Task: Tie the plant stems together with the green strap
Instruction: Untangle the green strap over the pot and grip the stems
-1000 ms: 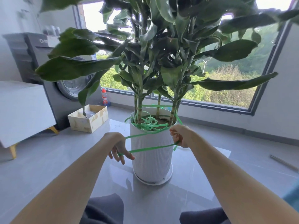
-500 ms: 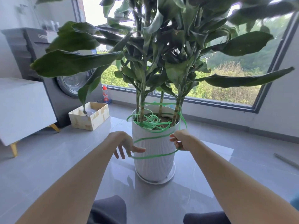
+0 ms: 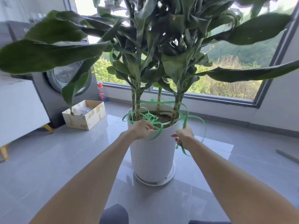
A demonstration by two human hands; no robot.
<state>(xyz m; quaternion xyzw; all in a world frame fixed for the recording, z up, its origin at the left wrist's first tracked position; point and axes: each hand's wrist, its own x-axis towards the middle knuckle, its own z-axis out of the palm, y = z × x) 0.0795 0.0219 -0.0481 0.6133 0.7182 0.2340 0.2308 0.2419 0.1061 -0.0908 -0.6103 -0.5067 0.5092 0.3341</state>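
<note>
- The white pot (image 3: 152, 156) is standing on its saucer (image 3: 171, 176) on the grey tiled floor (image 3: 48, 167); all positions below are being given relative to this pot.
- The plant stems (image 3: 137, 94) are rising upright out of the soil inside the pot, apart from one another, with broad leaves spreading above.
- The green strap (image 3: 166, 102) is running as one loop around the stems just above the pot rim. Further coils are lying tangled on the soil and spilling over the near rim, and one wide loop is hanging outside the pot on its right.
- The left hand (image 3: 142, 129) is sitting at the near rim of the pot — its grip is pinching the strap coils there, fingers curled.
- The right hand (image 3: 184, 136) is holding beside the pot's right wall, just below the rim — its grip is clamped on the strap, with one run leading up and a short tail hanging below the hand.
- A cardboard box (image 3: 84, 117) is sitting on the floor left of the pot, a washing machine (image 3: 48, 92) is standing behind that box, and a red-capped bottle (image 3: 101, 92) is standing behind and left of the pot.
</note>
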